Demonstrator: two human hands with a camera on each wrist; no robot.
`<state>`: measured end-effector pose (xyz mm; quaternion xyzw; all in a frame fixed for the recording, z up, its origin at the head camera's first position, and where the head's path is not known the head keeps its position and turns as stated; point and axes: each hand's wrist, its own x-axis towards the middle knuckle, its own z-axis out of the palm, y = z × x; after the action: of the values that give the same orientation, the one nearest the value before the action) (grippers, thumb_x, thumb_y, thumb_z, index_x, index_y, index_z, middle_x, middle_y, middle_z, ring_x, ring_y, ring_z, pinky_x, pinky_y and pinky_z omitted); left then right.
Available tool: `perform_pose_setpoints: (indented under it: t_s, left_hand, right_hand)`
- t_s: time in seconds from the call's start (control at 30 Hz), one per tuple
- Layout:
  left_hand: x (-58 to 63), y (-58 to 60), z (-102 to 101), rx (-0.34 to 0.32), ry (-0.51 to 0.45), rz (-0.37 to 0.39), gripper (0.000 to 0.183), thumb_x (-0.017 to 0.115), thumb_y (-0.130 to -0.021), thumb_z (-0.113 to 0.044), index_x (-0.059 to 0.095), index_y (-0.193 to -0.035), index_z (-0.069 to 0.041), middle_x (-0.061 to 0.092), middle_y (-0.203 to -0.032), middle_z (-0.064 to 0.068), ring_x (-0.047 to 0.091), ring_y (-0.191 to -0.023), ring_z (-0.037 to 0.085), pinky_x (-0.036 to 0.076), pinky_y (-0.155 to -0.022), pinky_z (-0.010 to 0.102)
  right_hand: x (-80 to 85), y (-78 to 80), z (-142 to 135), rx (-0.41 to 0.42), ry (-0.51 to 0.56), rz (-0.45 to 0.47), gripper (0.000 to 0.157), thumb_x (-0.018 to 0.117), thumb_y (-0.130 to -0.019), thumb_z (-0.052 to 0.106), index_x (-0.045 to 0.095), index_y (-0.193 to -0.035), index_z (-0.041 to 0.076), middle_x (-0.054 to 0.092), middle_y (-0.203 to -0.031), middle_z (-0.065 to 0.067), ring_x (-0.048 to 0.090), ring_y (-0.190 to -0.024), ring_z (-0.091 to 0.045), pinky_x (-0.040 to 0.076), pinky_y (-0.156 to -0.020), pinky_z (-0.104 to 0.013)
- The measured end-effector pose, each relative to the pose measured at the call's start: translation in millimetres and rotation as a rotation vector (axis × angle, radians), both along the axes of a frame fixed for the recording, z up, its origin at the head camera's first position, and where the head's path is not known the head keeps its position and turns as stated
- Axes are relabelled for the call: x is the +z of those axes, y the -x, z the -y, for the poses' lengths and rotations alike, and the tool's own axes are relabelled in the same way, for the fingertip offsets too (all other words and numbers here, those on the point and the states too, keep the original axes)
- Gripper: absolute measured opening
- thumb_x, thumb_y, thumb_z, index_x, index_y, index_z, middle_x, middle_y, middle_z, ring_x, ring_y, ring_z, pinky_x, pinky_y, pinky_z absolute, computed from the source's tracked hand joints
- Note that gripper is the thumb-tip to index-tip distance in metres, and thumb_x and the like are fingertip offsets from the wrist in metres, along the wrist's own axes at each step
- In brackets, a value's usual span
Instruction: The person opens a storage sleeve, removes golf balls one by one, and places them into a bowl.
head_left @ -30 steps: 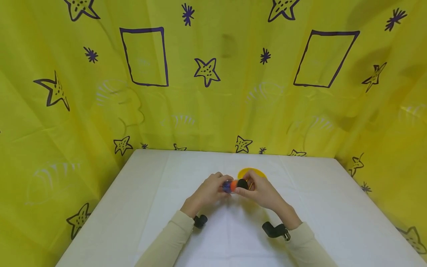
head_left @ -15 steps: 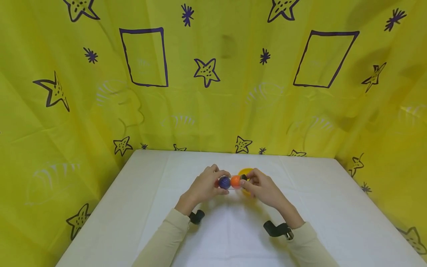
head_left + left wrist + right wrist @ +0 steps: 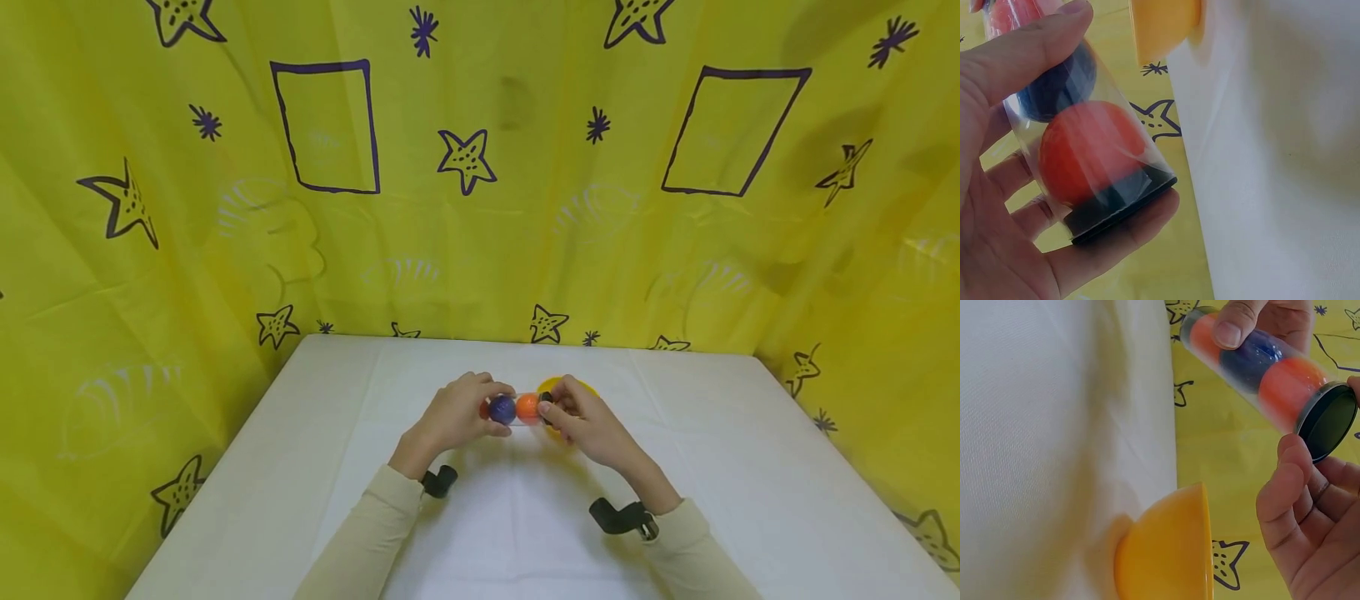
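Observation:
A clear plastic tube [image 3: 1109, 87] lies sideways in the air between the hands, with a dark blue ball [image 3: 502, 409] between two orange-red balls [image 3: 528, 408] [image 3: 1092, 150] inside. My left hand [image 3: 457, 414] grips the tube around its left part, thumb across the side. One finger lies under the black end cap [image 3: 1124, 205] there. At the opposite end, my right hand [image 3: 588, 421] pinches the rim of the other black cap [image 3: 1333, 422] between thumb and fingers. That cap sits on the tube's end. A yellow bowl [image 3: 1166, 544] stands on the table just behind and below the right hand.
The white-covered table [image 3: 517, 533] runs back to a yellow curtain [image 3: 465, 242] printed with stars and rectangles. More curtain hangs along both sides. Black wrist mounts [image 3: 618, 517] stick out from both forearms near the sleeves.
The tube has turned from pointing its cap toward the head camera to lying sideways, and both hands rose slightly with it. Over the last half second it has hardly moved.

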<state>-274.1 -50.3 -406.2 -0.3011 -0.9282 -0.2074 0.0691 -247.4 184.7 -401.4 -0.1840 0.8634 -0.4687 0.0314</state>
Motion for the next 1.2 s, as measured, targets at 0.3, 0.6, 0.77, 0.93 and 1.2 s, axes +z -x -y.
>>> perform_pose_setpoints:
  t_s: [0.3,0.6,0.77,0.93,1.2]
  left_hand:
    - [1.5,1.1,4,-0.030,-0.010,0.038,0.051,0.082,-0.073,-0.040,0.066,-0.120,-0.027,0.062,-0.099,-0.007,0.056,-0.087,0.010,0.048,-0.074,0.025]
    - [1.4,1.7,8,-0.051,-0.012,0.073,0.052,0.083,-0.072,-0.037,0.066,-0.120,-0.026,0.062,-0.095,-0.007,0.055,-0.085,0.009,0.047,-0.073,0.025]
    - [0.4,3.8,10,-0.059,-0.023,0.127,0.052,0.083,-0.072,-0.036,0.066,-0.120,-0.025,0.066,-0.101,-0.008,0.057,-0.088,0.008,0.048,-0.077,0.026]
    - [2.3,4.8,14,-0.078,-0.045,0.176,0.053,0.084,-0.072,-0.035,0.066,-0.121,-0.023,0.067,-0.104,-0.006,0.061,-0.090,0.013,0.049,-0.078,0.026]
    - [-0.7,7.7,28,-0.093,-0.068,0.290,0.047,0.083,-0.073,-0.031,0.068,-0.118,-0.024,0.069,-0.101,-0.007,0.062,-0.086,0.011,0.050,-0.080,0.027]
  right_hand:
    - [-1.5,0.0,2,0.030,-0.016,-0.043,0.020,0.054,-0.099,0.027,0.050,-0.106,0.008,0.059,-0.087,-0.013,0.051,-0.066,-0.018,0.042,-0.053,-0.024]
    - [-8.5,1.6,0,0.083,0.001,-0.080,0.025,0.057,-0.096,0.036,0.051,-0.104,0.014,0.059,-0.085,-0.013,0.054,-0.069,-0.017,0.044,-0.055,-0.024]
    - [-9.8,2.0,-1,0.100,-0.025,-0.121,0.023,0.059,-0.095,0.036,0.051,-0.104,0.016,0.059,-0.086,-0.003,0.055,-0.077,-0.016,0.046,-0.064,-0.025]
    - [-7.8,1.8,1,0.130,-0.031,-0.121,0.023,0.059,-0.095,0.033,0.051,-0.106,0.014,0.059,-0.088,-0.002,0.056,-0.080,-0.017,0.048,-0.066,-0.024]
    - [-8.1,-0.3,-1,0.165,-0.017,-0.151,0.033,0.070,-0.088,0.031,0.049,-0.110,0.019,0.059,-0.097,0.001,0.059,-0.088,-0.015,0.054,-0.079,-0.029]
